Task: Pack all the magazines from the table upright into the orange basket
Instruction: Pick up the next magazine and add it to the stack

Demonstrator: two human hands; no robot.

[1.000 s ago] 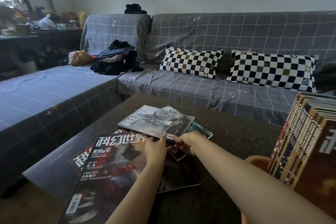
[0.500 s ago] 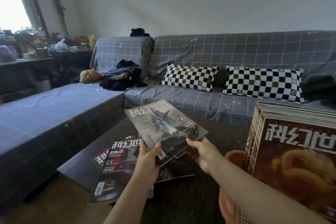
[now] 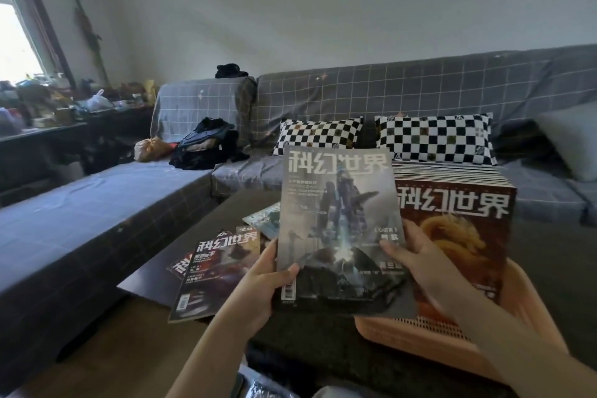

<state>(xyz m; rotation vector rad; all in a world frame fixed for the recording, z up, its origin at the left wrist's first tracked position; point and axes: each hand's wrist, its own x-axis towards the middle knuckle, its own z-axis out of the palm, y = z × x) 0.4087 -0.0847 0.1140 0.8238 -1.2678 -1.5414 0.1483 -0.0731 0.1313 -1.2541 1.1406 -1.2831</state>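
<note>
Sofa (image 3: 420,97), grey check cover, runs across the room beyond both hands; two chequered cushions (image 3: 433,139) on it, dark clothes (image 3: 206,145) heaped toward the left end. Cluttered side counter (image 3: 64,113) under a window, far left.

Desk (image 3: 232,210): dark top, below and beyond the hands. Orange basket (image 3: 420,333) sits just under the right hand, already holding a dense row of magazines (image 3: 452,223) standing upright; judged well over half packed.

Remaining: a few loose magazines (image 3: 219,255) lie flat and overlapped on the desk, left of and beyond the left hand. At least three visible; exact count cannot be told.

In hand: one grey-cover magazine (image 3: 339,220), held upright, off the desk, just in front of the packed row. Left hand (image 3: 268,284) grip closed on its lower left corner; right hand (image 3: 423,271) grip closed on its lower right edge. Not yet in the basket.
</note>
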